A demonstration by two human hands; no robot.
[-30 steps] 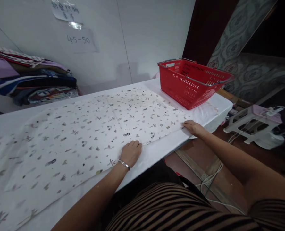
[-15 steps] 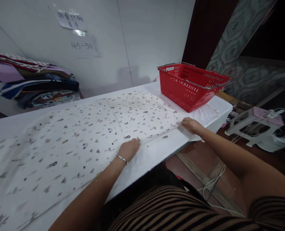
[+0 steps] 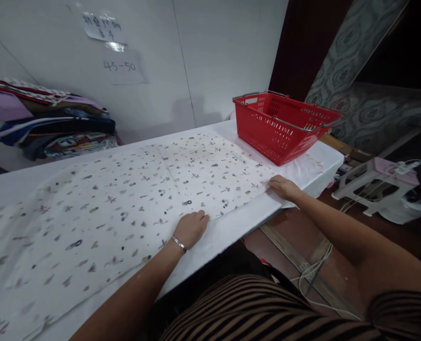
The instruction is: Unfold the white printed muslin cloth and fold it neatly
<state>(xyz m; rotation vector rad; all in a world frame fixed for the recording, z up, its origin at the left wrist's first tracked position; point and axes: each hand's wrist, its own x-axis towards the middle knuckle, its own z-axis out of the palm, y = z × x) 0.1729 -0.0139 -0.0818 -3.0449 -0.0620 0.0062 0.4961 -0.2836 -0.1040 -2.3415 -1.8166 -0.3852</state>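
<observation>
A white cloth (image 3: 146, 189) printed with small plants and figures lies spread along the table. Its near edge runs between my two hands. My left hand (image 3: 192, 229), with a silver bracelet at the wrist, is closed at this edge near the middle, fingertips on the fabric. Further right, my right hand (image 3: 284, 188) has its fingers closed on the cloth's near right corner. Both thumbs are partly hidden. Toward the left end the cloth shows soft wrinkles and runs out of view.
A red plastic basket (image 3: 277, 128) with metal handles stands on the white-covered table (image 3: 231, 239) at the back right. Folded clothes (image 3: 54, 123) are piled at the left by the wall. A stool (image 3: 377, 184) and loose cables (image 3: 313, 272) are on the right.
The near edge strip between my hands, turned and see-through before, now lies flat with its print showing. My left hand has shifted slightly toward me; my right hand has barely moved.
</observation>
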